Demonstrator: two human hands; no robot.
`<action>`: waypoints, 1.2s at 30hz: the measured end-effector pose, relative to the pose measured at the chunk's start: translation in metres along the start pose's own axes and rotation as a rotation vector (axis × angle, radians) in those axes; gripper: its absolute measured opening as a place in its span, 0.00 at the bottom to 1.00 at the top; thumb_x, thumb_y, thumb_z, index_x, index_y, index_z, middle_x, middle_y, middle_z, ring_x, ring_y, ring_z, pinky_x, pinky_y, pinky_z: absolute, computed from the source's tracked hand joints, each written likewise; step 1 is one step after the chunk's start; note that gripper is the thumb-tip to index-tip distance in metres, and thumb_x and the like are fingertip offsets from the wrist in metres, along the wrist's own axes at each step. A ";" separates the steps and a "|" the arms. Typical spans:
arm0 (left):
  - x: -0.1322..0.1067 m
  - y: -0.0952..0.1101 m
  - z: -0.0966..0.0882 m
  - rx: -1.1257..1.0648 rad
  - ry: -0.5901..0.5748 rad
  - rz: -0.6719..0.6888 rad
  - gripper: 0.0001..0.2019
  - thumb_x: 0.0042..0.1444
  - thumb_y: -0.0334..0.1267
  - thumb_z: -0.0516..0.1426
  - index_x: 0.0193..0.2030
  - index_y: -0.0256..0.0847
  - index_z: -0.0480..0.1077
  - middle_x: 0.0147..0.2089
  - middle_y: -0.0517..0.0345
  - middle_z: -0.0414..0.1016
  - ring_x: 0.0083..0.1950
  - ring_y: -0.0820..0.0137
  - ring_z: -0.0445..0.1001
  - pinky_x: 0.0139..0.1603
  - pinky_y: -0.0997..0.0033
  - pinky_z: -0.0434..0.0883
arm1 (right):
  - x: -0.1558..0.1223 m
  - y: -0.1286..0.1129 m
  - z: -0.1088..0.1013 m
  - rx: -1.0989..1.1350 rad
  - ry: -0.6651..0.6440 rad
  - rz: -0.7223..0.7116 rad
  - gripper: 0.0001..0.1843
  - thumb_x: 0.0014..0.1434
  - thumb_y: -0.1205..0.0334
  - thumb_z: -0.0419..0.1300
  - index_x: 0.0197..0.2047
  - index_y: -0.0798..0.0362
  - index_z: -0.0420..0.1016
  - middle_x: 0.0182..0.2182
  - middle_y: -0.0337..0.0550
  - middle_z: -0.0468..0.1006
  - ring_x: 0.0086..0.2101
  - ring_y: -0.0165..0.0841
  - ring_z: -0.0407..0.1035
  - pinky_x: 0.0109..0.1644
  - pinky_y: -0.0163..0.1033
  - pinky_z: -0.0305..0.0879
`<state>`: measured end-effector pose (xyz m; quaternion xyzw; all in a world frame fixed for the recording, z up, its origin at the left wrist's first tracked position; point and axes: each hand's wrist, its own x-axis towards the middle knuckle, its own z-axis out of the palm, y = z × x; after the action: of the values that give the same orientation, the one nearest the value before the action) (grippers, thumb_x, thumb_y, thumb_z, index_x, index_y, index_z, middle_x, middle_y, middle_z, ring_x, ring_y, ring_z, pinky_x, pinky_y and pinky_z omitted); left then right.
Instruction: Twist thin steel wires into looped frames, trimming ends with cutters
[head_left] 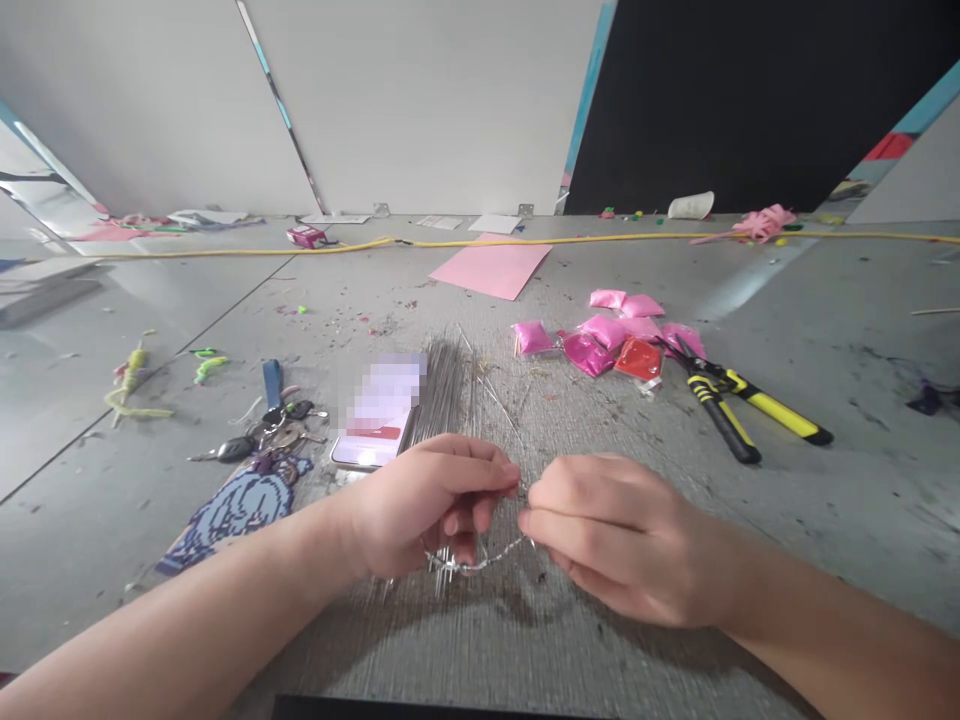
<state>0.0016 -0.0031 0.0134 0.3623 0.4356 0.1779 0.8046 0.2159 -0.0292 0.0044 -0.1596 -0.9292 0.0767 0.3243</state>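
Observation:
A thin silvery twisted wire [491, 560] curves in a loop between my two hands, just above the table. My left hand [439, 500] pinches one part of it between thumb and forefinger, with the other fingers curled below. Close beside it, my right hand [622, 530] has its fingertips closed on the wire's other side. The exact ends are hidden by the fingers. Under and behind my left hand lies a bundle of straight thin metal wires [442, 385]. A lit phone [382, 415] rests against the bundle's left side, its screen partly blurred.
Yellow-and-black pliers [739, 400] lie open at right, near several pink packets [604, 330] and a red packet [639, 358]. Keys [289, 430] with a blue patterned piece [232, 515] are at left. A pink sheet [495, 265] and a yellow cord [465, 243] lie farther back.

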 end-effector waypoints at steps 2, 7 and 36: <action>-0.001 0.001 0.001 -0.036 -0.025 -0.044 0.11 0.59 0.34 0.58 0.25 0.37 0.69 0.17 0.65 0.64 0.14 0.82 0.54 0.13 0.83 0.65 | 0.003 -0.002 -0.004 -0.006 0.005 -0.062 0.13 0.68 0.73 0.48 0.49 0.56 0.71 0.36 0.48 0.81 0.35 0.35 0.72 0.37 0.43 0.71; -0.005 0.003 0.006 -0.051 -0.093 -0.080 0.14 0.60 0.34 0.57 0.23 0.36 0.68 0.16 0.65 0.62 0.13 0.82 0.52 0.11 0.82 0.64 | 0.007 -0.007 -0.010 -0.075 0.042 -0.195 0.16 0.69 0.72 0.45 0.45 0.55 0.74 0.36 0.48 0.82 0.35 0.38 0.74 0.39 0.44 0.73; 0.002 0.001 -0.002 0.154 0.138 0.451 0.10 0.62 0.38 0.59 0.30 0.37 0.71 0.22 0.64 0.67 0.20 0.79 0.61 0.20 0.78 0.69 | -0.004 0.017 0.008 0.417 0.037 0.469 0.04 0.65 0.63 0.63 0.41 0.54 0.77 0.42 0.43 0.74 0.35 0.27 0.68 0.40 0.36 0.68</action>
<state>0.0005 -0.0005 0.0123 0.4977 0.4098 0.3437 0.6828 0.2181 -0.0147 -0.0087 -0.3009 -0.8252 0.3354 0.3406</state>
